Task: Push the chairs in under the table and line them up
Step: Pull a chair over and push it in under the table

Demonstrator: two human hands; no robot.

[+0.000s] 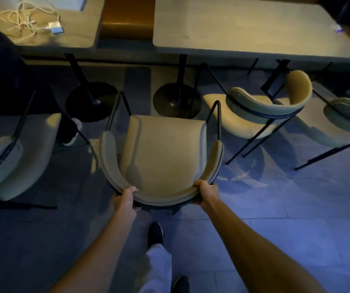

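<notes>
A beige padded chair point(163, 153) with a curved backrest and thin black legs stands right in front of me, its seat facing the gap between two grey tables. My left hand point(125, 200) grips the backrest at its left rear curve. My right hand point(204, 192) grips the right rear curve. The right table point(244, 28) and the left table point(64, 37) stand beyond the chair's front edge. A second chair point(265, 108) sits turned at an angle to the right, partly under the right table. A third chair point(347, 121) is at the right edge.
Another beige chair point(11, 157) stands at the left. Two round black table bases point(91, 100) point(176, 100) rest on the floor ahead. A white cable and charger point(53, 27) lie on the left table. A person's shoe point(72, 132) shows at the left. My own feet are below.
</notes>
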